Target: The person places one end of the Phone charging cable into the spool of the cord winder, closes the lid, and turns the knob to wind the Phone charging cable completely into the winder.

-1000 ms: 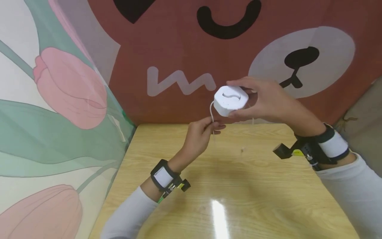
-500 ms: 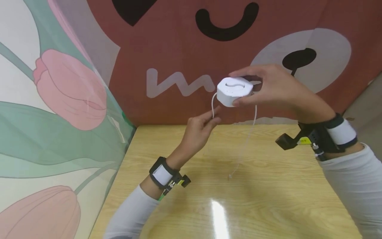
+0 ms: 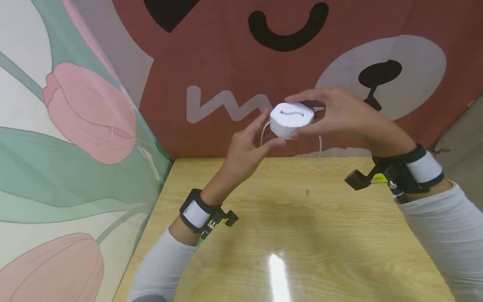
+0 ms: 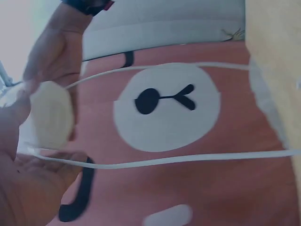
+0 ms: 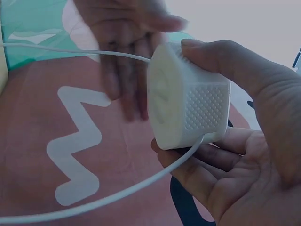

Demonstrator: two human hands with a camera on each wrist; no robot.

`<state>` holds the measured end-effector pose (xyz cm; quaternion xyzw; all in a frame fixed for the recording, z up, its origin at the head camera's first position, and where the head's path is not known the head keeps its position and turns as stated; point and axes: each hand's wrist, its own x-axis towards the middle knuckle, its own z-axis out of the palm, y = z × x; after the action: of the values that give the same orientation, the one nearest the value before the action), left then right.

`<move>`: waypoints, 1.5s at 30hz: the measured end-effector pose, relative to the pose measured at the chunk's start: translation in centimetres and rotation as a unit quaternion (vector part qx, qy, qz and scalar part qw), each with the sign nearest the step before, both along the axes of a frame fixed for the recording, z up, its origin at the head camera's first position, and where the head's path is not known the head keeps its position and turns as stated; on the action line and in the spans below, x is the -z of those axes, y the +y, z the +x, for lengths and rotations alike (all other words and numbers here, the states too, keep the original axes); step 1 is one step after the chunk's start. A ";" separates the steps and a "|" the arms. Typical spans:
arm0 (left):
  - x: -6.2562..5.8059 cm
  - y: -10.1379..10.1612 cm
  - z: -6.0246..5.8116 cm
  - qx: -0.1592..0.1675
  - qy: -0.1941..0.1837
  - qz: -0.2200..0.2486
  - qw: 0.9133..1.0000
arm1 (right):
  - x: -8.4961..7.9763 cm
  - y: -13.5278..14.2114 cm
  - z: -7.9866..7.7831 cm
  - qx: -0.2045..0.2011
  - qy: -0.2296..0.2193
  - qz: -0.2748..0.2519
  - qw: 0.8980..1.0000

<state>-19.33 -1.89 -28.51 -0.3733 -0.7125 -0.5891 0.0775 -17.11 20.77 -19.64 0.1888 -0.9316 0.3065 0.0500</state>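
A white hexagonal cable winder (image 3: 291, 121) with a curved slot in its face is held up above the far edge of the table. My right hand (image 3: 339, 113) grips it from the right, thumb on one side and fingers on the other. White cord (image 5: 131, 188) comes out of two opposite sides and hangs down; dotted texture covers one side wall (image 5: 206, 107). Close to the winder's left side is my left hand (image 3: 243, 153), thumb and fingers spread and fairly straight. In the right wrist view that left hand (image 5: 124, 52) is blurred, near the cord; contact cannot be made out.
Below lies a light wooden table (image 3: 320, 235) with a bright reflection. A printed cloth (image 3: 211, 54) with a brown animal face hangs behind it. Another cloth with pink tulips (image 3: 90, 113) covers the left side. The cord ends (image 3: 307, 191) dangle above the tabletop.
My left hand first pinched the left cord, then loosened its fingers and moved up beside the winder. My right hand raised the winder, then brought it slightly back down and left.
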 end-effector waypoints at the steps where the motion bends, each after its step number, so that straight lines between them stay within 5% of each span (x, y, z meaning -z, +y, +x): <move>1: 0.5 0.2 -0.1 0.012 -0.015 -0.003 1.000 | 0.0 0.0 0.0 0.003 -0.011 -0.006 1.000; 5: 3.3 0.8 -0.9 0.051 -0.058 -0.018 0.997 | -0.2 0.0 0.1 0.000 -0.045 -0.037 0.998; 11: 7.6 2.1 -1.1 0.141 -0.097 -0.053 0.984 | -0.8 -0.7 -0.1 -0.014 -0.029 -0.019 0.999; 17: 8.8 3.3 -0.9 0.199 -0.141 -0.077 0.967 | -1.2 -1.3 -0.1 -0.006 -0.053 -0.024 0.998; 24: 9.7 5.0 -0.7 0.290 -0.192 -0.056 0.936 | -1.4 -1.3 -0.5 -0.004 -0.040 -0.027 0.999; 31: 10.6 6.5 -0.3 0.248 -0.150 -0.112 0.950 | -1.4 -1.5 -0.8 -0.019 -0.050 -0.023 0.998; 41: 14.4 4.4 -0.4 0.227 -0.160 -0.010 0.961 | -2.3 0.6 -1.1 0.031 -0.026 -0.002 0.999; 45: 15.7 3.8 -0.2 0.211 -0.163 -0.036 0.963 | -2.8 1.8 -1.2 0.046 -0.049 -0.054 0.996</move>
<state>-19.54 1.89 -44.22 -0.4163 -0.6412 -0.6193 -0.1790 -18.27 22.57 -16.83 0.1279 -0.9228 0.3624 0.0280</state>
